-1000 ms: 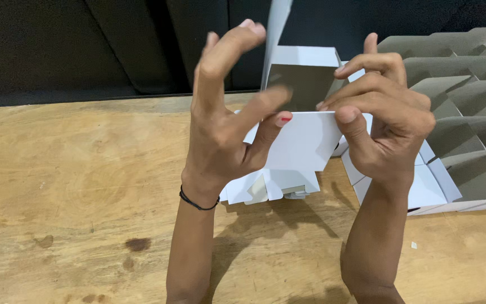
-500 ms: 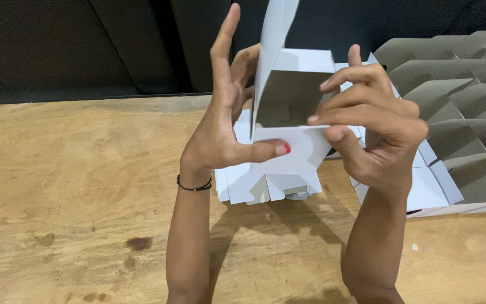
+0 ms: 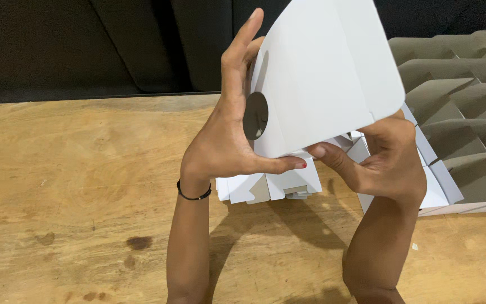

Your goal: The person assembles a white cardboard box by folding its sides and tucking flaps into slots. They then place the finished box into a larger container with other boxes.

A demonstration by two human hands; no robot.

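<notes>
A brown wood counter (image 3: 74, 186) fills the bottom, with a few dark stains on it. Behind it the wall is dark and black.

On the left side, the left hand (image 3: 226, 141) is up off the counter. It has a thin black band (image 3: 193, 196) on the wrist. Its fingers point up along the left edge of a big white card (image 3: 327, 73), and its thumb lies along the bottom edge. So the left grip is closed on the card. The card is curved and tilted, held up in the air over the counter. It has a dark round hole (image 3: 255, 115) near the left hand.

Under the card lie folded white boxes (image 3: 271, 186) on the counter.

Next comes the right hand (image 3: 383, 163). Its thumb touches the card's bottom edge, close to the left thumb. Its fingers go behind the card, so the right grip holds the card too.

On the far right sit grey dividers (image 3: 457, 112) in rows, standing up in white trays (image 3: 440, 191)
</notes>
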